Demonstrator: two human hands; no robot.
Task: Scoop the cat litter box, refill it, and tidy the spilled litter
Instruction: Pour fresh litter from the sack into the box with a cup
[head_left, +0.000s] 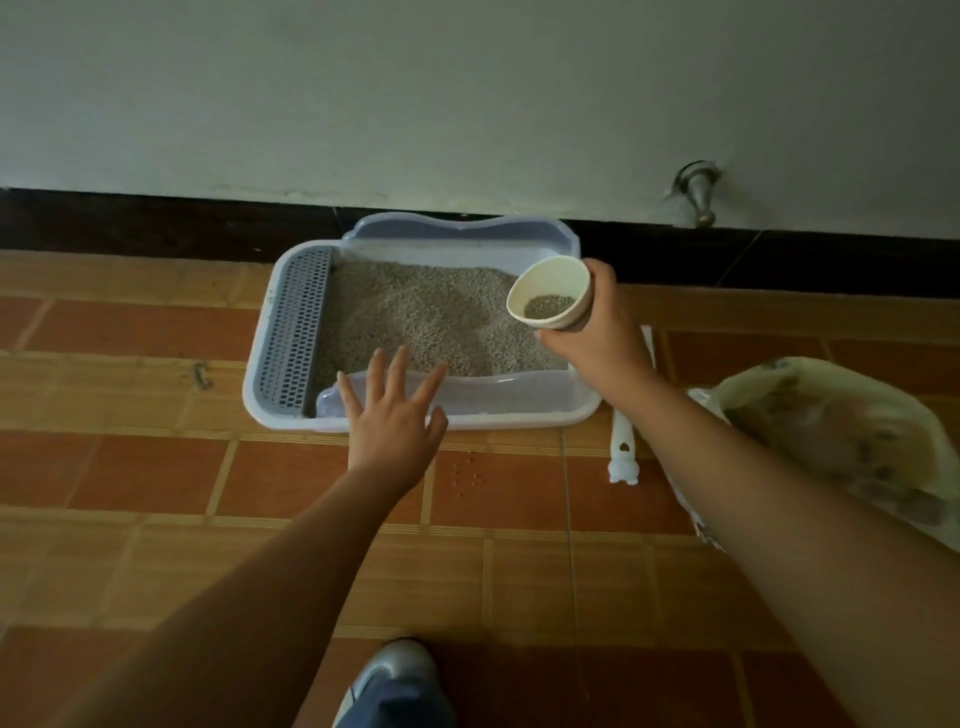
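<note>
The litter box (545, 410) is white with a pale lilac rim, and a grey perforated grille (298, 327) spans its left end. The litter (415, 317) is beige-grey and granular. The cup (549, 293) is cream. The floor (156, 467) is tiled in terracotta and tan. The scoop (623, 457) is white. The wall (467, 93) is off-white above a black skirting (156, 221).

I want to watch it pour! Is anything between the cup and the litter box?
Nothing visible. The cup, held by the right hand, hangs over the litter box; the left hand is off to the side.
</note>
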